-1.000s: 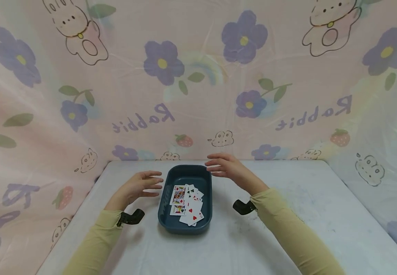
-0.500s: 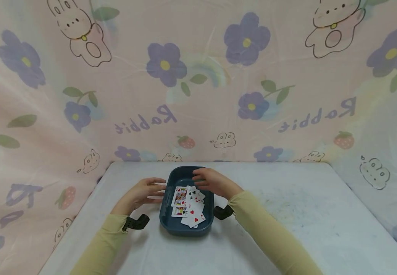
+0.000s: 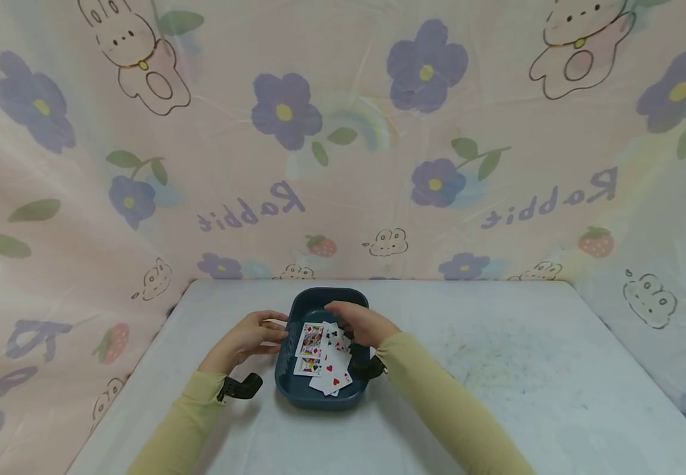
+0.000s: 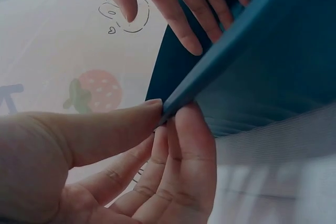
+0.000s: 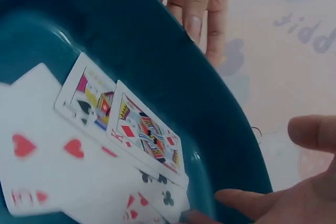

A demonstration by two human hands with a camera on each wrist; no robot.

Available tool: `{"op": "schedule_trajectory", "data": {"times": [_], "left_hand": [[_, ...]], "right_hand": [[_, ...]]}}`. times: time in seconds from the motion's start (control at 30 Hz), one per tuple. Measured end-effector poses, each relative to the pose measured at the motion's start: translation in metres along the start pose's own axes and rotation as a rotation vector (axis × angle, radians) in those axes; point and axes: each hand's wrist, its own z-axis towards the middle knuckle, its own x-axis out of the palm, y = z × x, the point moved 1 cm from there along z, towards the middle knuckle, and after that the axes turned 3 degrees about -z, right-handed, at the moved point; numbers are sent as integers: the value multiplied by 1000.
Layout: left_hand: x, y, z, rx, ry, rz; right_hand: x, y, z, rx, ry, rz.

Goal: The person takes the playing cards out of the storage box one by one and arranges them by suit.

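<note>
Cards [image 5: 105, 145], face-up in right-wrist view

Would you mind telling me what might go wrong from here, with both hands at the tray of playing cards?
1. The left hand only pinches the thin rim of the blue tray, so the tray might slip or tip.
2. The playing cards lie loose and overlapping, so the right hand, reaching in over them, may catch several together or scatter them.
3. The cards lie flat on the tray floor, so lifting an edge could bend one.
</note>
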Motion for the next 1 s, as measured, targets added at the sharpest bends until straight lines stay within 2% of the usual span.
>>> {"op": "schedule_trajectory", "data": {"times": [0.13, 0.33, 0.5, 0.8, 1.0], "left_hand": [[1, 1, 1, 3, 4, -13], [0, 2, 1, 11, 1, -17], [-1, 2, -1, 19, 1, -16], [0, 2, 0, 10, -4, -8], [0, 3, 1, 11, 1, -16]], "right_hand": [[5, -3, 0, 29, -22, -35], [12, -6, -1, 59, -49, 0], [16, -9, 0, 66, -19, 12], [22, -12, 9, 48, 97, -150], [26, -12, 12, 1, 94, -241]]}}
